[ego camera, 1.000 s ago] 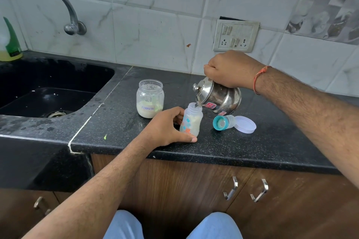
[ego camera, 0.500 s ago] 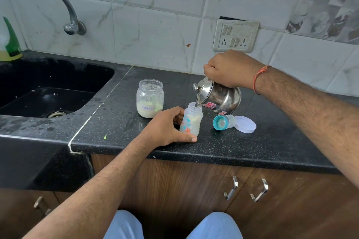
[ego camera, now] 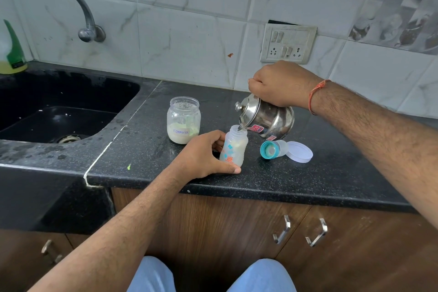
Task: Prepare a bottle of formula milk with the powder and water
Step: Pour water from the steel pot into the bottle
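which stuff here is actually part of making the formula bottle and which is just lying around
In use: baby bottle, held by the left hand; steel kettle, tipped by the right hand; formula jar; teal bottle cap; white lid.

Lying about: green-topped bottle by the sink; tap; switchboard.

At frame centre, the left hand (ego camera: 201, 156) grips the open baby bottle (ego camera: 233, 149) upright on the black countertop (ego camera: 308, 180). The right hand (ego camera: 282, 83) holds a steel kettle (ego camera: 267, 119) tilted, spout at the bottle mouth. The formula jar (ego camera: 183, 119) stands left of the bottle; the teal nipple cap (ego camera: 270, 149) and white lid (ego camera: 299, 152) lie right.
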